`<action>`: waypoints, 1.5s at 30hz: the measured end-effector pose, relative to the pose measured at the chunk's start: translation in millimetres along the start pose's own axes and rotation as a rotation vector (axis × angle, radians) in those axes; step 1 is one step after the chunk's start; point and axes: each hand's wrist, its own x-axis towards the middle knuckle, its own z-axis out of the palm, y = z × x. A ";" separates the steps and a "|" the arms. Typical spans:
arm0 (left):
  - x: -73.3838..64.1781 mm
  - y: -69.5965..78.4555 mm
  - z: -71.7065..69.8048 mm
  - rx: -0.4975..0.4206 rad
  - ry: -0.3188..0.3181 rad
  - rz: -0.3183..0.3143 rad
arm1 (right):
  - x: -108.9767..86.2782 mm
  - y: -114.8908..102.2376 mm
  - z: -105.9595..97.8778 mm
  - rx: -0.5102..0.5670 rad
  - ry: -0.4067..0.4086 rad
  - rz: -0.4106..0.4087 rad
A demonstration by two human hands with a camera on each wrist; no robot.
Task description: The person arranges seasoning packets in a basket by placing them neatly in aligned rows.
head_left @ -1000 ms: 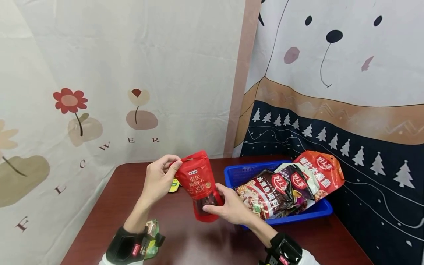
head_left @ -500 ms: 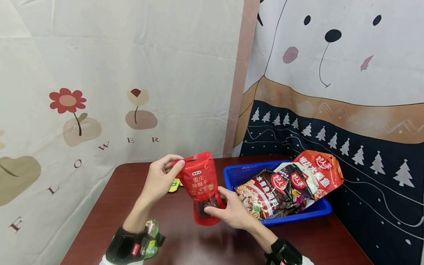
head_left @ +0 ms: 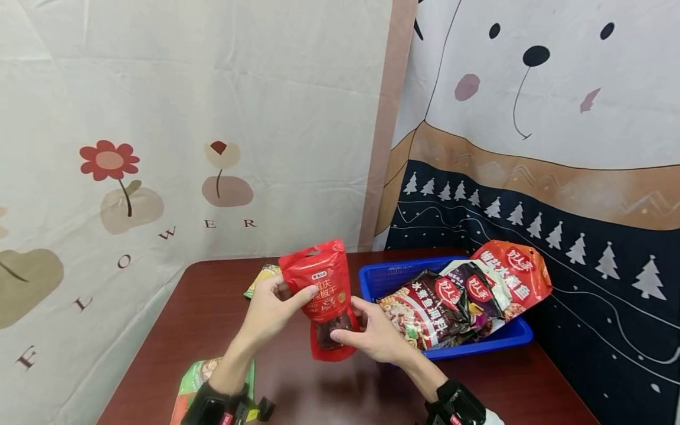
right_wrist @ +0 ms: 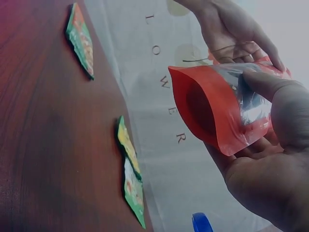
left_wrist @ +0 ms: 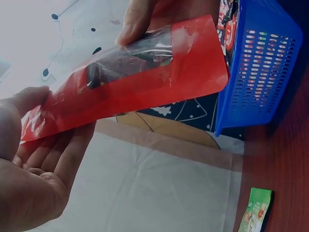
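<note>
A red stand-up pouch of dried chili (head_left: 326, 271) is held upright above the table, its printed front toward the head camera. Dark contents show through a clear window near its bottom. My left hand (head_left: 273, 316) pinches the pouch's left edge at mid-height, thumb across the front. Lower on the opposite side, my right hand (head_left: 377, 333) grips the edge, its thumb over the window. The handle slot at the top is uncovered. In the left wrist view the pouch (left_wrist: 145, 94) slants between both hands; the right wrist view shows its folded bottom (right_wrist: 198, 106).
Right of the hands, a blue basket (head_left: 517, 339) holds several seasoning packets, including a brown one (head_left: 419, 313) and a red-orange one (head_left: 523, 271) leaning over the rim. A yellow packet (head_left: 260, 276) lies behind my left hand. A green packet (head_left: 193, 378) lies under my left forearm.
My left hand has slid from the pouch's top left corner down to its left side, and the forearm has shifted right, exposing more of the green and yellow packets. My right hand keeps its grip.
</note>
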 end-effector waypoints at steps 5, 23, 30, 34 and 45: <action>1.6 2.3 1.5 0.026 0.023 0.000 | 3.2 -3.1 -3.1 -0.014 -0.007 0.003; 19.9 12.8 31.9 0.324 0.490 0.353 | 12.0 -15.1 43.7 -0.530 0.587 -0.208; 26.7 16.8 45.0 0.538 0.594 0.525 | 27.5 -12.9 63.1 -0.670 0.741 -0.319; 30.8 15.8 51.4 0.623 0.646 0.587 | 36.1 -9.6 69.3 -0.721 0.796 -0.344; 40.5 11.8 62.0 0.773 0.755 0.667 | 43.5 -7.7 75.6 -0.622 0.813 -0.225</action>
